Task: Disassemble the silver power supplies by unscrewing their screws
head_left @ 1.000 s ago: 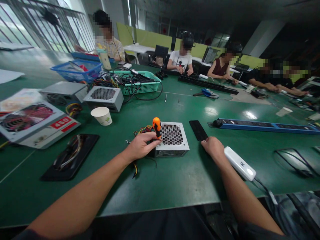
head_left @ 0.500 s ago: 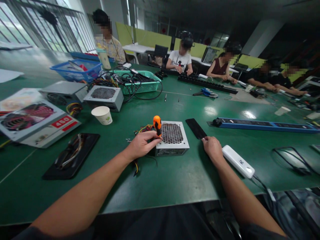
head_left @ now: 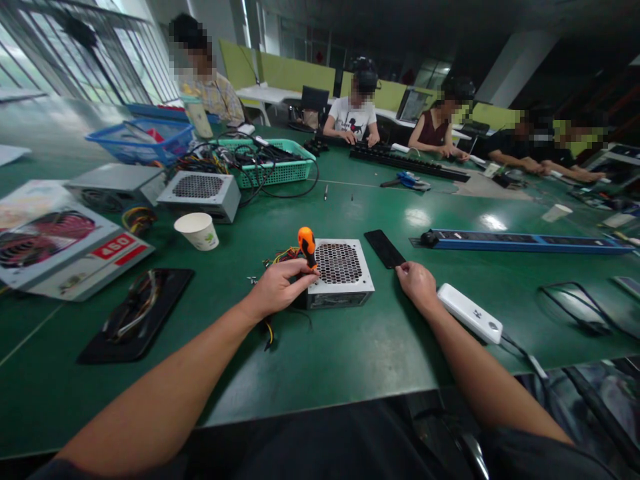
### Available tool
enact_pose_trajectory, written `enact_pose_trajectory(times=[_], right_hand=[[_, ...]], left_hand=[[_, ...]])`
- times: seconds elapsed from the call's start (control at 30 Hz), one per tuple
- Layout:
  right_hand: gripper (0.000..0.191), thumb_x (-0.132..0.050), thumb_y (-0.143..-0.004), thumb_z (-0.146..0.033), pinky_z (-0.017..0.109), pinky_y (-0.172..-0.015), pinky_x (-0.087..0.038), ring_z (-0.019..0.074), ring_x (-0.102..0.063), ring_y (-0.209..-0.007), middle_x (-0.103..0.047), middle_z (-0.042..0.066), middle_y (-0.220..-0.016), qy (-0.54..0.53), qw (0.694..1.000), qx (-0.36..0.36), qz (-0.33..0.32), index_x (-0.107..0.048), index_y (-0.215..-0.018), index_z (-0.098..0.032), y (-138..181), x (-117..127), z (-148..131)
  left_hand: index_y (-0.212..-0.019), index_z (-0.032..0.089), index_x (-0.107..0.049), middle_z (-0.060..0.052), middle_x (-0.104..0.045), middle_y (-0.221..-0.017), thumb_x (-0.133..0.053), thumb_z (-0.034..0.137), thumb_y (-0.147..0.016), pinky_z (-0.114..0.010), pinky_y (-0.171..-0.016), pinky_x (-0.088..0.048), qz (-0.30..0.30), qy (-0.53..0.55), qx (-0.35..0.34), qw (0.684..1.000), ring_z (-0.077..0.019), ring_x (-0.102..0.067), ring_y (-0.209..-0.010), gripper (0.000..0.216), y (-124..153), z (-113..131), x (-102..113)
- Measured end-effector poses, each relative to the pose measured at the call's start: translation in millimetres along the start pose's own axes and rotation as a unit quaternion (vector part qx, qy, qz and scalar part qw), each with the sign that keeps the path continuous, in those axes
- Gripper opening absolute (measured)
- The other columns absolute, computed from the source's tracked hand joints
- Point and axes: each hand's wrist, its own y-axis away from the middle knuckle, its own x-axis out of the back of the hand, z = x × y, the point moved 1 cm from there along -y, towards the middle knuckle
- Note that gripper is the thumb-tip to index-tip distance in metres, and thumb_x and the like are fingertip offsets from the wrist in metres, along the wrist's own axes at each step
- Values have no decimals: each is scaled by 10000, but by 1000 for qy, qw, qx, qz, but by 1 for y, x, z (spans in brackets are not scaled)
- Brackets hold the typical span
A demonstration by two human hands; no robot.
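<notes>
My left hand (head_left: pixel 274 288) is closed around the lower part of a screwdriver (head_left: pixel 307 244) with an orange and black handle. The screwdriver stands nearly upright at the left edge of a grey power supply unit (head_left: pixel 367 277) with a honeycomb grille; its tip is hidden by my fingers. Coloured cables (head_left: pixel 286 257) come out behind that hand. To the right of the unit, my right hand (head_left: pixel 419 285) has its fingers pinched at the near end of a flat black strip (head_left: pixel 384 249). What those fingertips hold, if anything, is too small to make out.
A paper cup (head_left: pixel 197 233), more power supply units (head_left: pixel 200 193) and a green basket of cables (head_left: pixel 280 173) stand left. At right lie a white power bank-like device (head_left: pixel 470 312) and a long blue power strip (head_left: pixel 530 241). Several people sit across the green table.
The view has shifted slightly, so the scene sits a little further left. Both hands keep nearly the same places by the power supply unit and the black strip.
</notes>
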Motion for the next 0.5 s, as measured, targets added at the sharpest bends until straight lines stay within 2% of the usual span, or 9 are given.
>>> enact_pose_trajectory(times=[0.27,0.4,0.5], right_hand=[[389,-632,-963,-386,459,-912,-566,235,-650,-1096,-628,103,-1305,1,1000,8,-2,-604,-1296,-187,-4,0,-4],[378,-632,-964,-386,450,-909,-567,226,-652,-1087,-630,97,-1302,20,1000,-5,7,-610,-1288,-193,8,0,-4],[401,-617,-963,-422,491,-958,-531,262,-649,-1110,-654,137,-1245,40,999,-10,19,-625,-1240,-132,20,9,-4]], left_hand=[[-945,174,-737,-58,-747,-942,-633,287,-950,-288,-774,-552,6,-2,2,1000,-166,-705,-858,153,1,1,0],[-936,171,-738,-57,-745,-929,-631,289,-950,-284,-770,-551,4,1,5,1000,-165,-701,-844,159,1,2,0],[-932,171,-728,-44,-735,-894,-621,284,-956,-266,-754,-541,2,-4,6,1000,-150,-687,-805,157,0,4,0]])
